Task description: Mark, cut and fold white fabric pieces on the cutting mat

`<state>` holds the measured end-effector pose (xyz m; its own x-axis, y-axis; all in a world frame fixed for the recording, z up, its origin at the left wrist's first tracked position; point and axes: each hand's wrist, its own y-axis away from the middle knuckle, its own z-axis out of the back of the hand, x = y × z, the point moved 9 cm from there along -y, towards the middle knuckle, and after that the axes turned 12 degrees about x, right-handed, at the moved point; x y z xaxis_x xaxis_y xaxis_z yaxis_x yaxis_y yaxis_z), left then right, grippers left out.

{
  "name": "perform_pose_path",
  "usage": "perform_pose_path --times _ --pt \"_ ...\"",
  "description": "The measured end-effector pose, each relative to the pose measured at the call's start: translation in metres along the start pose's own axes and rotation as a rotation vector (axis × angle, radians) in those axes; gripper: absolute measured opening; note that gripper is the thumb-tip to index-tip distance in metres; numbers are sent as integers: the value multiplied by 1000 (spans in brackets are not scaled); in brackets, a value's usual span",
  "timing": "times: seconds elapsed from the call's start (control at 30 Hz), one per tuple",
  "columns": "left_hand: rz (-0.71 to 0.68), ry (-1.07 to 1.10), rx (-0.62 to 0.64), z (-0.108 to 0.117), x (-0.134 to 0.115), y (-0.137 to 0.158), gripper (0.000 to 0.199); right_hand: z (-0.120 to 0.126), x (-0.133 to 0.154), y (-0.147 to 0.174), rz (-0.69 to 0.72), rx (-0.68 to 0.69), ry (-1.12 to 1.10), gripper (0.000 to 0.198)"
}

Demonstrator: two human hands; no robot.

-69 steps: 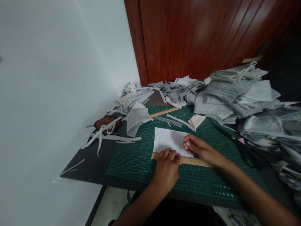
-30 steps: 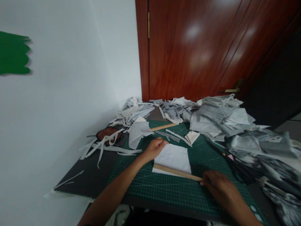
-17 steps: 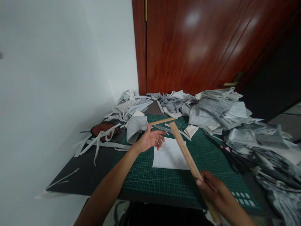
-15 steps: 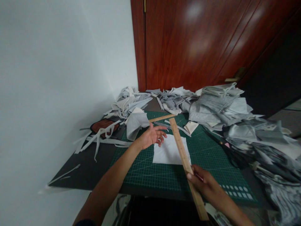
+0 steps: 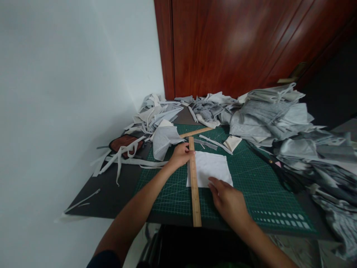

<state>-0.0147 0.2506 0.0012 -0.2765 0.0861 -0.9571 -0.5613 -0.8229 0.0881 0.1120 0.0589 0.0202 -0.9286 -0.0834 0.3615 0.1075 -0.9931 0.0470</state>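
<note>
A wooden ruler [image 5: 195,193] lies upright in view across the left part of a white cloth piece [image 5: 213,167]. Near the ruler's far end, my left hand [image 5: 180,154] grips it, thumb over the top and fingers at its left edge. My right hand [image 5: 230,199] is at the cloth's near edge, to the right of the ruler, holding nothing visible. Its index finger and thumb are slightly apart over the cloth; whether they touch it I cannot tell. Under the cloth is a green cutting mat [image 5: 245,173].
Black-handled scissors [image 5: 279,171] rest at the mat's right. Piles of grey fabric [image 5: 270,115] line the back and right. A second wooden ruler [image 5: 196,131], cut strips [image 5: 216,143], a cream scrap [image 5: 232,143] and a reddish-brown pouch [image 5: 125,144] lie around the mat.
The ruler has moved left and been laid across the cloth. My left hand has closed on its far end, and my right hand has let go of it.
</note>
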Motion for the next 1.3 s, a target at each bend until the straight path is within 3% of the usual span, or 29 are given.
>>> perform_pose_path --times 0.1,0.17,0.27,0.37,0.47,0.6,1.3 --pt "-71 -179 -88 6 -17 12 53 2 -23 3 -66 -26 131 37" --pt "-173 -522 -186 8 -40 24 65 3 -37 7 -107 -47 175 38" --pt "-185 -785 20 -12 -43 28 85 5 -50 15 -140 -80 207 41" --pt "-69 -862 286 -26 -24 28 121 5 -52 22 -138 -96 237 45" --pt "10 -926 430 -30 -11 28 136 5 -49 26 -126 -125 274 44" --pt "21 -993 515 -31 -7 27 136 4 -47 28 -131 -169 330 39" --pt "-64 -987 551 -25 -6 28 126 5 -41 29 -71 -214 346 44"
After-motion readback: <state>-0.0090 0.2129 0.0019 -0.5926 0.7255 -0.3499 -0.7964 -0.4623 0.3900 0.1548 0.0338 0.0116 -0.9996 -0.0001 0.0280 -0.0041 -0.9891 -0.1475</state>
